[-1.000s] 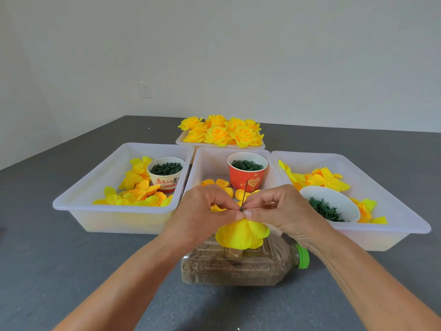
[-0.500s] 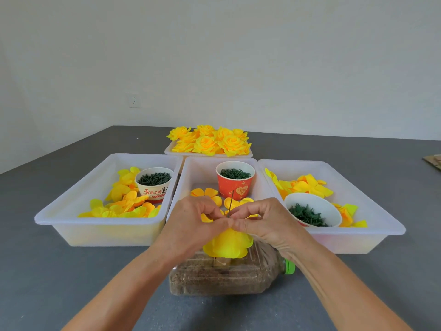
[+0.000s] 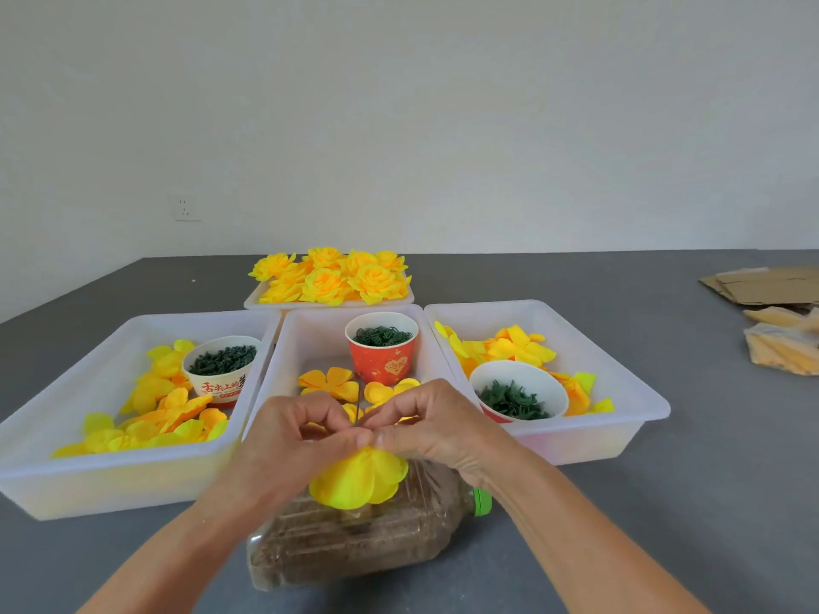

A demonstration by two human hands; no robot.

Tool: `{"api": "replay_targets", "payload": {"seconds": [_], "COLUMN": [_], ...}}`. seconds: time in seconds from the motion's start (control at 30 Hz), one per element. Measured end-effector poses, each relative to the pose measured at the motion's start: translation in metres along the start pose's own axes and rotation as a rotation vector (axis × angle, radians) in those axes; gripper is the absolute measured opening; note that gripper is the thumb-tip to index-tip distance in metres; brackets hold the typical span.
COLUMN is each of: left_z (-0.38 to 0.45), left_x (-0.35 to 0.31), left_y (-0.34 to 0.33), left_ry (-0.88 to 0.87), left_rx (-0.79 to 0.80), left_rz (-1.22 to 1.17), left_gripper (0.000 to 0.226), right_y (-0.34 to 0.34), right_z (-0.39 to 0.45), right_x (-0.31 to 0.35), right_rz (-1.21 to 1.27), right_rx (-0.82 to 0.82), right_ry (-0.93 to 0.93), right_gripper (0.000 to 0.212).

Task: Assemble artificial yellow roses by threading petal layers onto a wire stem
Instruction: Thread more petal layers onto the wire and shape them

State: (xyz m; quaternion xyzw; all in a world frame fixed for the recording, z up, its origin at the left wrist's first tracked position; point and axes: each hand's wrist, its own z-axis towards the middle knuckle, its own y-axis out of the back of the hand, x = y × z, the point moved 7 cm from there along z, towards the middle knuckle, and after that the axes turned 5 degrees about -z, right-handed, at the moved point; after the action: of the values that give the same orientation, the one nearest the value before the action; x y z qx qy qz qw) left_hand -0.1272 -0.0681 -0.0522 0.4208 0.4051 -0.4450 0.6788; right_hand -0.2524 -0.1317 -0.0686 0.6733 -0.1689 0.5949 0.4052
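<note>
a: so, where's the flower?
b: both hands meet over the bottle [image 3: 354, 542]. the left hand [image 3: 288, 440] and right hand [image 3: 436, 429] have their fingertips curled in and pinch the top of the yellow petal layer [image 3: 359, 480], which hangs just below them, in front of the middle bin.
a: and the wire?
b: a thin dark wire [image 3: 357, 407] stands up between the fingertips; its lower part is hidden by the fingers.
a: what's the bottle like?
b: clear plastic, lying on its side on the grey table [image 3: 664, 502], filled with brown grainy stuff, green cap [image 3: 482, 502] pointing right.
a: behind it?
b: three white bins side by side. the left bin [image 3: 111, 480] holds yellow petals and a white cup [image 3: 221, 372] of dark green bits. the middle bin [image 3: 310, 339] has a red cup [image 3: 382, 347] of green bits and a few orange-yellow petals. the right bin [image 3: 620, 392] has petals and a white bowl [image 3: 518, 394] of green bits.
a: finished ones?
b: a tray [image 3: 266, 302] of yellow roses [image 3: 332, 277] at the back. cardboard [image 3: 762, 285] lies far right.
</note>
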Motion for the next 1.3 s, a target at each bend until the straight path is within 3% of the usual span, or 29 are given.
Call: {"api": "replay_targets", "payload": {"seconds": [0.07, 0.17, 0.23, 0.27, 0.33, 0.47, 0.53, 0.67, 0.8, 0.93, 1.0, 1.07, 1.3], "left_z": [0.004, 0.009, 0.010, 0.011, 0.011, 0.012, 0.011, 0.010, 0.009, 0.008, 0.008, 0.008, 0.009], "left_x": [-0.003, -0.005, -0.005, -0.005, -0.005, -0.002, -0.001, 0.001, 0.001, 0.001, 0.002, 0.002, 0.003], "left_y": [0.000, 0.001, 0.002, 0.002, 0.001, 0.003, 0.004, 0.005, 0.004, 0.003, 0.003, 0.003, 0.004], "left_ry": [0.019, 0.052, 0.056, 0.056, 0.046, 0.025, 0.013, 0.002, -0.004, 0.000, 0.004, 0.006, 0.018], "left_rx": [0.052, 0.098, 0.091, 0.086, 0.081, 0.079, 0.079, 0.084, 0.074, 0.060, 0.050, 0.043, 0.037], "left_rz": [0.038, 0.116, 0.129, 0.131, 0.133, 0.145, 0.147, 0.125, 0.086, 0.065, 0.058, 0.064, 0.084], "left_gripper": [0.021, 0.029, 0.029, 0.029, 0.029, 0.025, 0.026, 0.026, 0.029, 0.031, 0.031, 0.031, 0.031], "right_y": [0.016, 0.077, 0.119, 0.133, 0.151, 0.146, 0.142, 0.143, 0.164, 0.185, 0.182, 0.176, 0.130], "right_z": [0.006, 0.024, 0.038, 0.047, 0.067, 0.099, 0.110, 0.118, 0.105, 0.080, 0.069, 0.058, 0.030], "right_x": [0.005, 0.009, 0.005, -0.001, -0.022, -0.055, -0.062, -0.074, -0.070, -0.074, -0.073, -0.064, -0.015], "right_rz": [-0.004, -0.094, -0.395, -0.579, -0.814, -0.979, -1.019, -1.043, -0.811, -0.188, 0.158, 0.330, 0.497], "right_rx": [-0.043, -0.414, -0.636, -0.669, -0.618, -0.444, -0.441, -0.539, -0.729, -0.832, -0.771, -0.690, -0.366], "right_ry": [0.037, 0.070, -0.012, -0.088, -0.244, -0.432, -0.441, -0.447, -0.377, -0.293, -0.220, -0.175, -0.063], "right_gripper": [0.003, 0.008, 0.007, 0.011, 0.018, 0.015, 0.010, 0.022, 0.012, 0.030, 0.026, 0.008, 0.009]}}
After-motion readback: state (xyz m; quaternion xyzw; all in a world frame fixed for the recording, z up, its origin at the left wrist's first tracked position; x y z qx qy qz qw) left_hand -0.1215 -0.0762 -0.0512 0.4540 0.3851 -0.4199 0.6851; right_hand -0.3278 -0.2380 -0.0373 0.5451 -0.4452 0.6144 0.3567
